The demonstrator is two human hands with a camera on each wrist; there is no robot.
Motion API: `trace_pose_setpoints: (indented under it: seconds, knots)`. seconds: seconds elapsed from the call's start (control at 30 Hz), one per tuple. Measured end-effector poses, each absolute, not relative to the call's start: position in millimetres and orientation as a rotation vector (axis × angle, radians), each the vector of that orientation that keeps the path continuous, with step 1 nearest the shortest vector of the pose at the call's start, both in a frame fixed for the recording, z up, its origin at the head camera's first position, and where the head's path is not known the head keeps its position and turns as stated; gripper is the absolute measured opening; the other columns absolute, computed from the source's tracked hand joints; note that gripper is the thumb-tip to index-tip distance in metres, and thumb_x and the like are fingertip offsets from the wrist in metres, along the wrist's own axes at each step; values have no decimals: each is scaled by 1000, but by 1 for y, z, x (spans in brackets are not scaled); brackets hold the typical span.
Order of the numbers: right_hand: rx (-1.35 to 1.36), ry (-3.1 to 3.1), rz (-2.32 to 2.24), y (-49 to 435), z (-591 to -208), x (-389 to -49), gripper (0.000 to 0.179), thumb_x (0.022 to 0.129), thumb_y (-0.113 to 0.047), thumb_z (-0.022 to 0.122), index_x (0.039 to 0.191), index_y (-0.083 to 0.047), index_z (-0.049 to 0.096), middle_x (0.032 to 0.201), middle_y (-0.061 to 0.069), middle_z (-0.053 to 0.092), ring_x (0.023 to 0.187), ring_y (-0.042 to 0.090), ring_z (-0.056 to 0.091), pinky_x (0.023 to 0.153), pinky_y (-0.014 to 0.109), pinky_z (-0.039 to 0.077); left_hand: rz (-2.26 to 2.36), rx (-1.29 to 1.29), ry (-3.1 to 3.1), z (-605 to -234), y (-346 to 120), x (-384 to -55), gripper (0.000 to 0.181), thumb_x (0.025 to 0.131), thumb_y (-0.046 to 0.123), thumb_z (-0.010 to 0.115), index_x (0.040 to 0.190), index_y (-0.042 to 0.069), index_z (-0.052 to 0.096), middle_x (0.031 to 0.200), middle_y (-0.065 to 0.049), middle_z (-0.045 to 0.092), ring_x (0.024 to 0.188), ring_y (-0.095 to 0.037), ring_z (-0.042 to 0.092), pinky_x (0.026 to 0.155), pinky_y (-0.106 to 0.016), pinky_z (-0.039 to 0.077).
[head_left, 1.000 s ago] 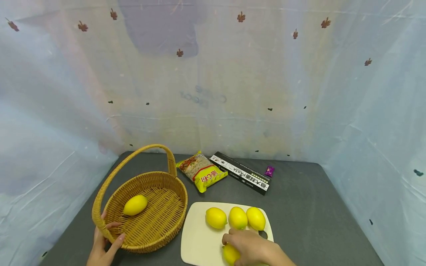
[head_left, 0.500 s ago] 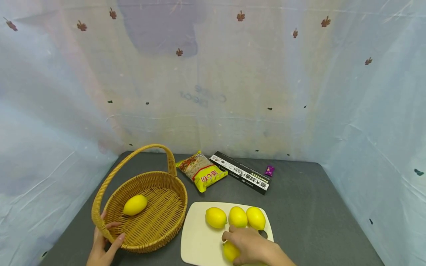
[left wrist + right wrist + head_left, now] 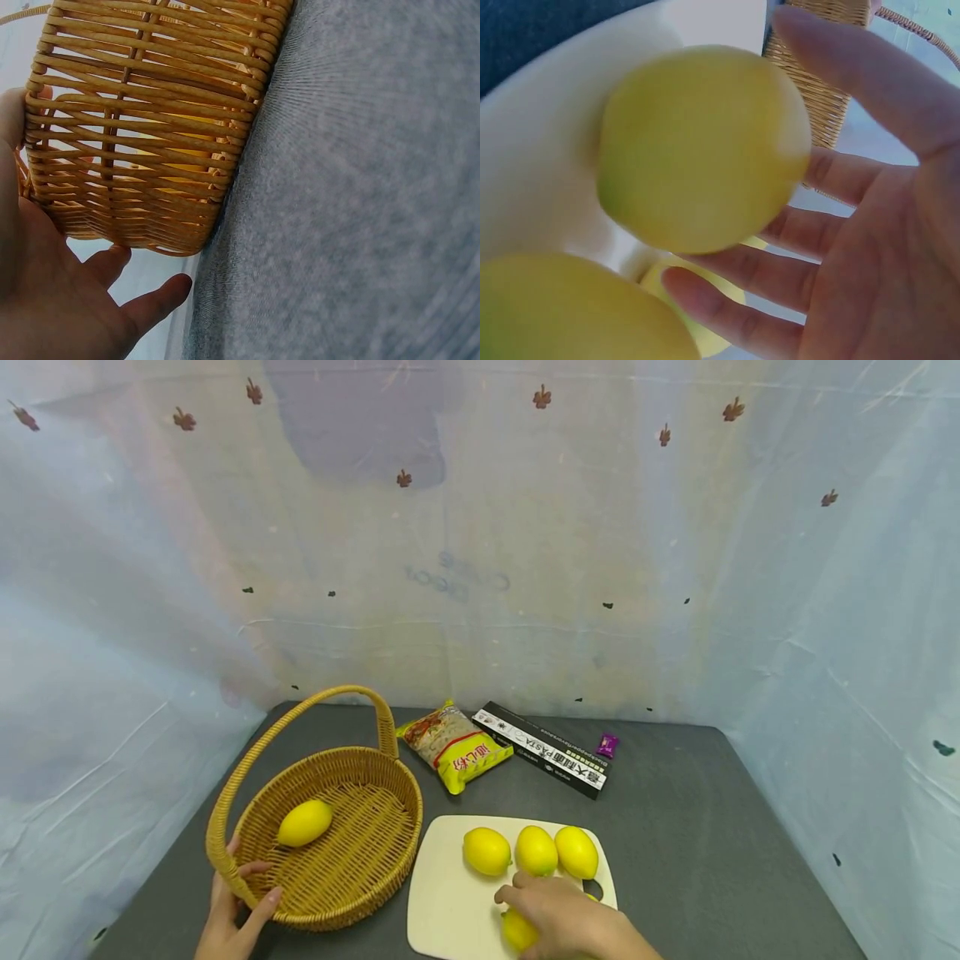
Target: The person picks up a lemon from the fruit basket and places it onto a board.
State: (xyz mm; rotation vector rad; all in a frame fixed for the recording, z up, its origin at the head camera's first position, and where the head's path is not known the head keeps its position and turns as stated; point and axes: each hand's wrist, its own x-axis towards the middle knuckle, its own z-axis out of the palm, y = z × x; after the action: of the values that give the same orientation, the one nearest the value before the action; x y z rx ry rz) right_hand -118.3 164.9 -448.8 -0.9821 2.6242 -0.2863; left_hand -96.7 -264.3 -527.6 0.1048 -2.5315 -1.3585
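My left hand (image 3: 228,914) holds the near left rim of a round wicker basket (image 3: 408,860), by the foot of its tall handle. Some of its fingers reach over the rim, while others (image 3: 161,300) spread outside the weave. One lemon (image 3: 305,823) lies inside the basket. Over a cream cutting board (image 3: 450,918), my right hand (image 3: 566,914) bends around a lemon (image 3: 517,930). In the right wrist view the fingers touch or lie close behind this lemon (image 3: 705,150), and the thumb (image 3: 855,64) stands apart from it. Another lemon (image 3: 592,897) is mostly hidden behind the right hand.
Three lemons sit along the board's far side: a left one (image 3: 487,852), a middle one (image 3: 536,850) and a right one (image 3: 577,852). Farther back on the grey table (image 3: 675,827) are a yellow pasta bag (image 3: 456,747), a black pasta box (image 3: 542,750) and a small purple packet (image 3: 607,746).
My right hand has shifted slightly left over the near lemon, and a bit of another lemon now shows behind it. The left hand and the basket have stayed put.
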Motion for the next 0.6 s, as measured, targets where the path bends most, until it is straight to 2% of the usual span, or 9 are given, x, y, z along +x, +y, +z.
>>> trace_pose_setpoints:
  seconds: [0.07, 0.13, 0.2, 0.3, 0.37, 0.5, 0.6]
  knots:
    - [-1027, 2646, -271, 165, -447, -118, 61, 69, -36, 90, 122, -22, 65, 91, -15, 48, 70, 3, 43, 63, 22, 39, -1357, 97, -2533, -528, -265, -97, 56, 103, 16, 57, 147, -8, 33, 157, -25, 6, 120, -27, 23, 66, -22, 41]
    - [-1065, 2661, -249, 164, -444, -120, 60, 70, -39, 90, 122, -21, 65, 90, -15, 48, 70, 2, 42, 60, 21, 38, -1358, 101, -2534, -528, -265, -97, 58, 103, 16, 57, 148, -8, 32, 156, -25, 7, 119, -32, 23, 66, -22, 40]
    - [-1089, 2659, -245, 161, -438, -122, 59, 72, -40, 89, 122, -20, 66, 91, -15, 49, 71, 1, 42, 61, 20, 39, -1353, 99, -2531, -527, -264, -97, 60, 103, 16, 57, 150, -8, 29, 154, -26, 9, 117, -19, 27, 66, -22, 41]
    - [-1117, 2630, -253, 154, -424, -130, 58, 75, -41, 87, 124, -19, 66, 92, -14, 51, 73, 2, 43, 62, 20, 41, -1347, 91, -2521, -527, -264, -96, 68, 103, 15, 57, 154, -7, 19, 148, -27, 17, 105, 4, 30, 64, -23, 43]
    - [-1135, 2600, -257, 146, -412, -137, 59, 76, -43, 86, 125, -19, 65, 95, -12, 52, 76, 2, 45, 65, 21, 42, -1352, 78, -2508, -527, -263, -95, 72, 102, 13, 57, 156, -6, 13, 145, -27, 20, 97, 14, 33, 63, -24, 44]
    - [-1211, 2534, -204, 119, -389, -155, 58, 80, -46, 83, 129, -21, 62, 105, -9, 57, 86, 4, 52, 71, 23, 46, -1353, 53, -2497, -527, -262, -95, 79, 102, 11, 57, 158, -2, 3, 141, -26, 23, 93, 17, 37, 62, -24, 44]
    - [-1281, 2492, -157, 90, -377, -170, 55, 85, -47, 78, 131, -22, 62, 112, -7, 59, 94, 5, 55, 73, 25, 47, -1340, 44, -2501, -527, -262, -96, 76, 102, 11, 57, 157, -4, 8, 145, -26, 19, 97, 15, 33, 63, -23, 44]
